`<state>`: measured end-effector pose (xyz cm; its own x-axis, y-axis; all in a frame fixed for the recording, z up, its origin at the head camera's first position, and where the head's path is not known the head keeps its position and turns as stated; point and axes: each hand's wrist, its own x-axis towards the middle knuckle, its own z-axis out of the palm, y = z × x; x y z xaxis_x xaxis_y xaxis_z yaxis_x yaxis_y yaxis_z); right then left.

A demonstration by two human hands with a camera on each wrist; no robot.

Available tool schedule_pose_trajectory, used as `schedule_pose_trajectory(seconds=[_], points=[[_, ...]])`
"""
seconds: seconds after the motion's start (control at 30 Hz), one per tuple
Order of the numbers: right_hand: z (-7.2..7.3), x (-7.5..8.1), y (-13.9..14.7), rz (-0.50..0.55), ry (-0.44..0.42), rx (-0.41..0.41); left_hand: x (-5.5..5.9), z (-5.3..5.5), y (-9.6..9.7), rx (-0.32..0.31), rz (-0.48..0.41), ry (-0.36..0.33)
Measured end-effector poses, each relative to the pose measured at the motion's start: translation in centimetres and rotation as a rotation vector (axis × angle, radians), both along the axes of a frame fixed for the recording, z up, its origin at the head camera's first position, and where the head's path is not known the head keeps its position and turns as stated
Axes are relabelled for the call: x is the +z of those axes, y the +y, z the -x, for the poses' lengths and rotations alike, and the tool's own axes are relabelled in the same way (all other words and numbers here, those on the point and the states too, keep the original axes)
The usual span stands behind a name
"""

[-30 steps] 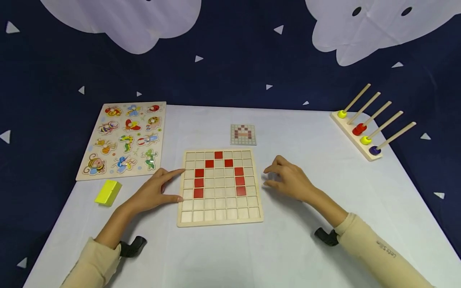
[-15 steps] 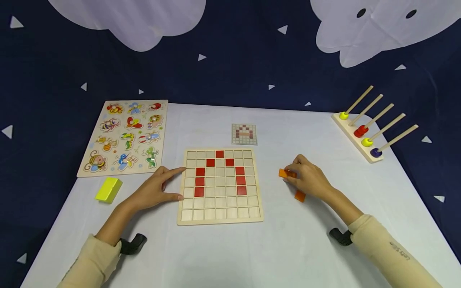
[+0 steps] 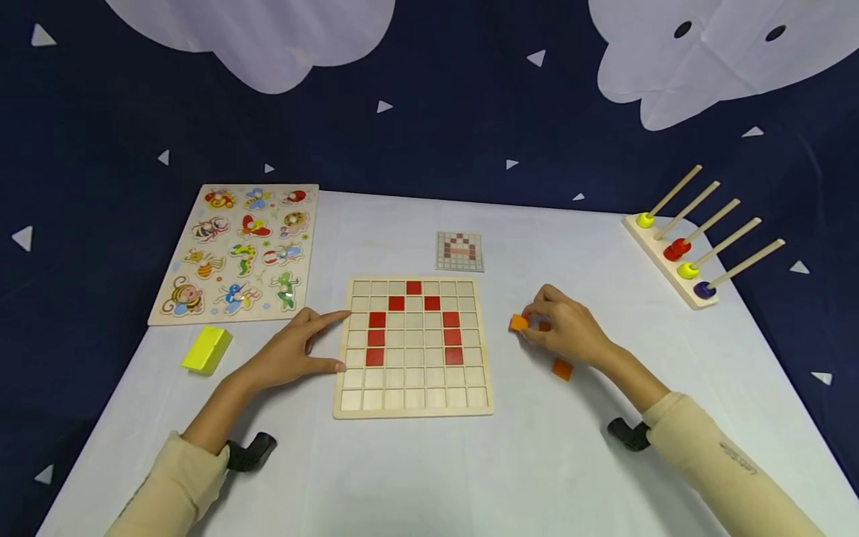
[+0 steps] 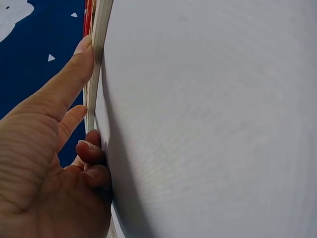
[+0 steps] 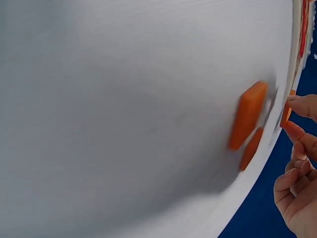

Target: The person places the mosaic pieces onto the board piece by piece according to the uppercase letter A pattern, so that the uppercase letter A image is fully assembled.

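Observation:
A square wooden grid board [image 3: 406, 380] lies in the middle of the table, with several red tiles [image 3: 376, 338] set in its cells in an arch. My left hand [image 3: 291, 352] touches the board's left edge with a straight index finger and thumb, spread apart. To the right of the board, my right hand [image 3: 569, 328] pinches an orange square tile [image 3: 518, 322] between thumb and fingertip. Two more orange tiles lie on the table: one tile [image 3: 562, 368] below the hand, another [image 3: 545, 326] partly hidden by the fingers. Both loose tiles [image 5: 249, 114] show in the right wrist view.
A small pattern card [image 3: 459, 251] lies behind the board. The insect puzzle board [image 3: 305, 291] is at the back left, with a yellow block [image 3: 207, 350] in front of it. At the back right stands a wooden peg stand [image 3: 671, 267] with coloured beads.
My right hand has gone from beside the board's edge out to the right, picked up an orange tile, and shifted slightly left with it. The left hand stays at the board's edge.

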<state>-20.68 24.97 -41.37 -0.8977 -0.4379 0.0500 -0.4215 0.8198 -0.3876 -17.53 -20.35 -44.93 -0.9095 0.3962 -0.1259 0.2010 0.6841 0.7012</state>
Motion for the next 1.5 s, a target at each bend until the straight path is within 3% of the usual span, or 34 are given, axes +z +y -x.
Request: schedule_pose_trajectory(seconds=[0.4,1.0,1.37,1.5], points=[[0.7,1.4,-6.3,0.055,0.011,0.133,0.1,-0.1,0.0,0.007,-0.012,0.005],[1.0,1.0,-15.1,0.004,-0.018,0.342,0.1,-0.1,0.1,0.011,-0.004,0.000],[0.9,0.4,-17.0,-0.054,-0.016,0.381,0.1,-0.1,0.1,0.003,-0.002,0.003],[0.8,0.0,-17.4,-0.041,-0.024,0.358,0.1,0.0,0.0,0.004,-0.004,0.002]])
